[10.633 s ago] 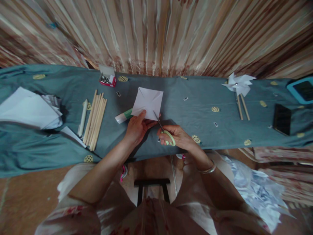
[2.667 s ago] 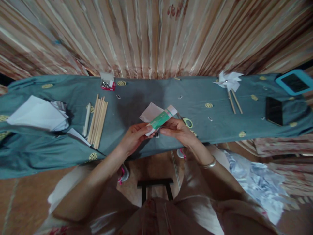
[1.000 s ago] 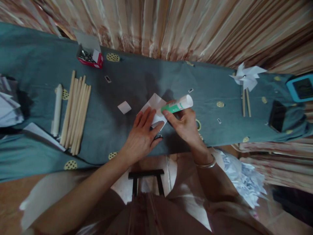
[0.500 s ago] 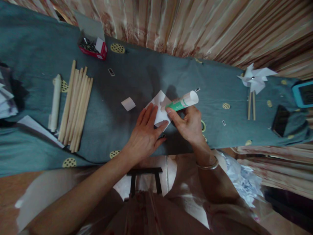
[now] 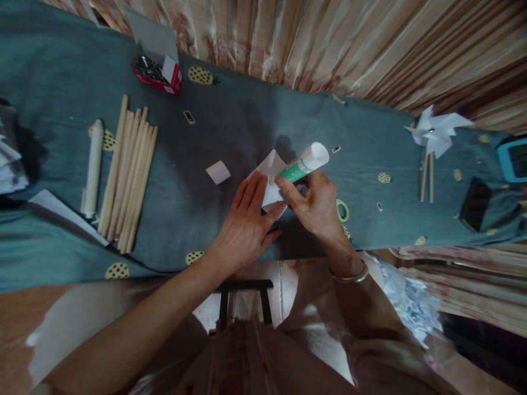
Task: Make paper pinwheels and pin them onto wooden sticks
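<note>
A folded piece of white paper [image 5: 272, 163] lies on the cloth in the middle. My left hand [image 5: 247, 222] rests flat on its left and near part, fingers spread. My right hand [image 5: 315, 203] is wrapped round a green and white glue stick [image 5: 302, 164], tilted, its lower end against the paper. The fingers behind the stick are partly hidden. To the left of the paper lies a small white paper piece [image 5: 218, 172], touched by neither hand.
Wooden sticks [image 5: 129, 181] and a white tube [image 5: 94, 167] lie at left, a red box of small metal parts [image 5: 158, 77] behind them. Green tape [image 5: 342, 210] is beside my right wrist. At right are a paper pinwheel [image 5: 434, 131], a black phone [image 5: 475, 204] and a blue-framed device [image 5: 514, 159].
The glue stick's lower end has moved slightly left over the paper, and its upper end has swung left and back. My left hand has hardly moved. The view has shifted a little.
</note>
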`<state>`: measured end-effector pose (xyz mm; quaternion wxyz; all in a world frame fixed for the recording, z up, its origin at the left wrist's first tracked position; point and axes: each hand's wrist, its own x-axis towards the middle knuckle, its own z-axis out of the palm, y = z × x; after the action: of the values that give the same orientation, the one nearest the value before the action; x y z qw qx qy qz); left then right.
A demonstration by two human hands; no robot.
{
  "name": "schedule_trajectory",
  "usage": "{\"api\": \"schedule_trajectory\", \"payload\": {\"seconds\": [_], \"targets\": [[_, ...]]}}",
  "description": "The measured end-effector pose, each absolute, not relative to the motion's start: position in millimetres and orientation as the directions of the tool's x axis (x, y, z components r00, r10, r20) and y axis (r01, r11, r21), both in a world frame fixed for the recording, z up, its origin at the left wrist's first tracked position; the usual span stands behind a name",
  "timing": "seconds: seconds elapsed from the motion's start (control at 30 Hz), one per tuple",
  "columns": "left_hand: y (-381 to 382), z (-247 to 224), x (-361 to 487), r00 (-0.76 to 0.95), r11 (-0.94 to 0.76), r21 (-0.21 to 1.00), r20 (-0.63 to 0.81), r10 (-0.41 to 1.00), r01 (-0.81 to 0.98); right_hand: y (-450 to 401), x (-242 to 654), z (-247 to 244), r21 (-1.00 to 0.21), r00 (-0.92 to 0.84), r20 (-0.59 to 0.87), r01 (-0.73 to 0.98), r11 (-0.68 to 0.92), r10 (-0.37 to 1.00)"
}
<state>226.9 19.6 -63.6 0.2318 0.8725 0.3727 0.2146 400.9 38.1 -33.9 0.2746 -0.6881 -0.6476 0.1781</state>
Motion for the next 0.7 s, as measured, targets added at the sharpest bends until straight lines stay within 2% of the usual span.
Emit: {"api": "schedule_trajectory", "payload": {"seconds": [0.5, 0.7], "targets": [[19.8, -60.5, 226.4, 0.641, -0.612, 0.560, 0.178, 0.747, 0.558, 35.4, 397.6, -27.1, -0.607, -0.017, 0.100, 0.791, 0.075, 0.995], [20.3, -59.8, 226.0, 0.647, -0.611, 0.553, 0.160, 0.745, 0.567, 31.2, 400.6, -28.6, -0.600, 0.000, 0.110, 0.797, 0.066, 0.994]]}}
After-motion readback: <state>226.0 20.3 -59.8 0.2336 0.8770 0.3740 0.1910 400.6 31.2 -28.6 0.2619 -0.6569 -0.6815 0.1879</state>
